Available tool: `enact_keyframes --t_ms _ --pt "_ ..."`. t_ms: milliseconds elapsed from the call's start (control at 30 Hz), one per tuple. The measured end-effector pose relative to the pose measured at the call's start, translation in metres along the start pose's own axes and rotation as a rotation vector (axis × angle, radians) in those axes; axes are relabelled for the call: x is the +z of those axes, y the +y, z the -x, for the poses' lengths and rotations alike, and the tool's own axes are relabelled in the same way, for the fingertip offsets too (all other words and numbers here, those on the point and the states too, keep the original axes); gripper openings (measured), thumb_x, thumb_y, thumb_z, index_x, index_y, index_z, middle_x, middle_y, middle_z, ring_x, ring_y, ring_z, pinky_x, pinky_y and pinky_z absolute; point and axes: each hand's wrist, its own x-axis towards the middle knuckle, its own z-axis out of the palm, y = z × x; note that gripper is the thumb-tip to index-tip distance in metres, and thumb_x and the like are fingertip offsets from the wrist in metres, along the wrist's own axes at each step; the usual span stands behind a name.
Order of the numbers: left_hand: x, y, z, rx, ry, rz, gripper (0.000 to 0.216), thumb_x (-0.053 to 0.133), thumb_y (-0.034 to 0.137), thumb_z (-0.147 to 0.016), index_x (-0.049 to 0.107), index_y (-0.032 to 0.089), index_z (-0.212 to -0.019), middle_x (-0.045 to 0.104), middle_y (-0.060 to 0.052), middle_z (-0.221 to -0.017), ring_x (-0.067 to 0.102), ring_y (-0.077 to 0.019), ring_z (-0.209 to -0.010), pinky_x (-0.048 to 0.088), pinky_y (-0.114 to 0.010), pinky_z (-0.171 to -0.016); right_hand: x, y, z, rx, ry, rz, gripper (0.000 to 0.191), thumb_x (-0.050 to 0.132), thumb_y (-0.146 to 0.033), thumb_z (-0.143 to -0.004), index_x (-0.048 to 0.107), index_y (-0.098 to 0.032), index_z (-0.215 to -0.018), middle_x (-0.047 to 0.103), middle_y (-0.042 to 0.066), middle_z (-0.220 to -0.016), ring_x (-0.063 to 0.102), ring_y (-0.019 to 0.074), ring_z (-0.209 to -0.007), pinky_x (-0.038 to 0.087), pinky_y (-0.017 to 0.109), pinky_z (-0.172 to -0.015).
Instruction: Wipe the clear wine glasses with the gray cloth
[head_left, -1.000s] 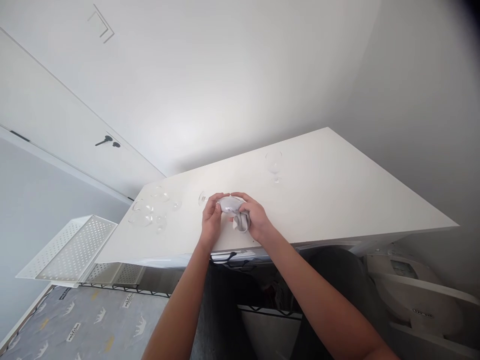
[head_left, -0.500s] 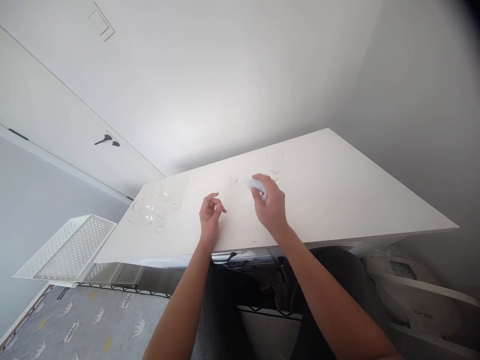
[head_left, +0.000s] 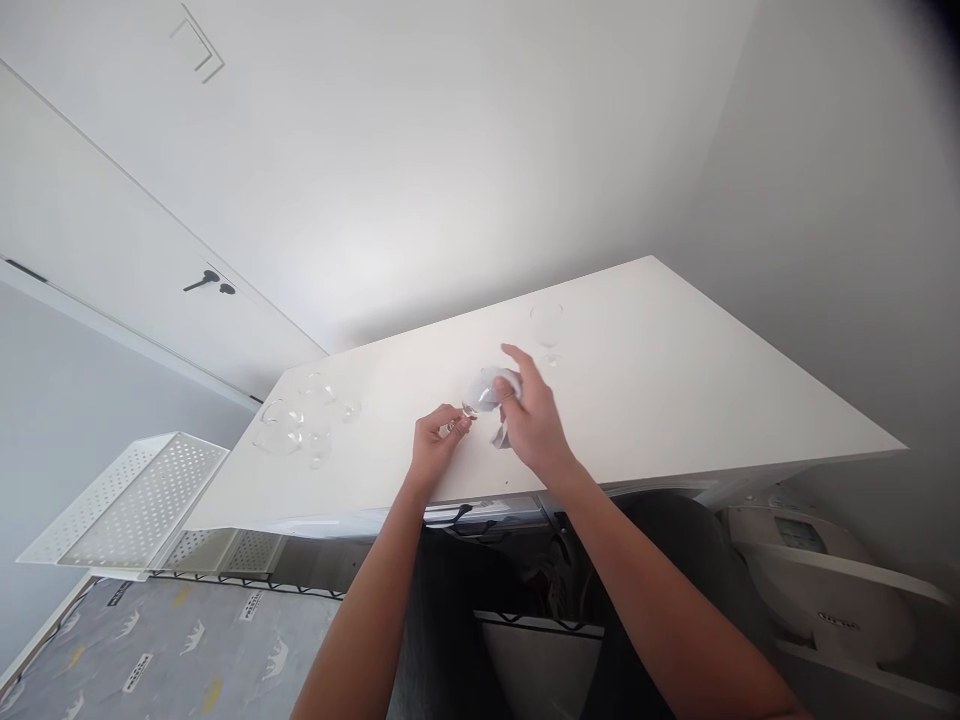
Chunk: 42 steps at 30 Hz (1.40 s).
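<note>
Over the white table [head_left: 675, 400], my left hand [head_left: 435, 450] pinches the stem of a clear wine glass [head_left: 480, 392] that lies tilted on its side. My right hand [head_left: 529, 415] is curled around the glass's bowl and holds a grey cloth [head_left: 502, 432] against it. A corner of the cloth hangs below my right palm. Another clear wine glass [head_left: 547, 328] stands upright just beyond my right hand.
Several clear glasses [head_left: 304, 420] are grouped at the table's left end. A white perforated rack [head_left: 127, 495] stands lower left, beside the table. A white wall rises behind, and a white appliance [head_left: 817, 590] sits at lower right.
Half a second ago my hands were apart, the right one reaching far with the cloth. Now they have come back together on the glass, my left hand pinching its stem.
</note>
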Motion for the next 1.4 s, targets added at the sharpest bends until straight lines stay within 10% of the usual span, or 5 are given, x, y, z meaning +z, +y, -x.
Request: enact_keyframes --t_ms 200,633,933,1200,1400 --pt "-0.001 -0.008 -0.001 -0.110 0.108 0.135 0.038 0.068 0.047 -0.094 0.067 0.019 -0.070 0.066 -0.003 -0.079 0.059 -0.0200 -0.088 0.041 -0.032 -0.086 -0.010 -0.003 -0.001 -0.138 0.659 0.049 0.031 0.047 -0.050 -0.103 0.058 -0.023 -0.116 0.064 0.009 -0.109 0.063 0.0228 -0.094 0.050 0.036 -0.079" --pt "-0.002 -0.010 0.005 -0.109 -0.173 0.384 0.050 0.071 0.053 -0.091 0.059 0.015 -0.061 0.049 0.000 -0.058 0.042 -0.0115 -0.057 0.028 -0.028 -0.057 0.040 0.022 -0.003 0.450 -0.107 -1.064 0.025 0.056 -0.047 -0.091 0.062 -0.023 -0.089 0.066 0.002 -0.082 0.065 0.0229 -0.088 0.056 0.036 -0.081" --pt "0.002 -0.012 0.001 -0.191 -0.002 0.438 0.051 0.069 0.056 -0.091 0.055 0.018 -0.060 0.046 0.002 -0.054 0.041 -0.0099 -0.047 0.027 -0.026 -0.044 0.048 0.029 0.001 -0.364 -0.136 0.003 0.063 0.035 -0.027 -0.104 0.027 -0.024 -0.166 0.020 0.004 -0.176 0.016 0.0248 -0.163 0.023 0.050 -0.132" --pt "0.002 -0.007 0.004 -0.196 -0.095 0.337 0.044 0.074 0.051 -0.088 0.060 0.017 -0.065 0.042 0.005 -0.050 0.033 -0.0069 -0.044 0.024 -0.025 -0.043 0.034 0.027 -0.011 -0.673 -0.193 0.633 0.033 0.046 -0.018 -0.102 0.069 -0.027 -0.125 0.066 0.007 -0.143 0.046 0.0307 -0.145 0.007 0.067 -0.130" --pt "-0.001 0.000 0.006 -0.129 -0.206 0.133 0.046 0.071 0.052 -0.091 0.063 0.015 -0.065 0.057 0.001 -0.058 0.047 -0.0082 -0.044 0.033 -0.025 -0.046 0.000 0.002 -0.018 -0.316 -0.248 0.417 0.024 0.056 -0.034 -0.099 0.073 -0.024 -0.085 0.071 0.004 -0.090 0.062 0.0207 -0.083 0.051 0.043 -0.087"
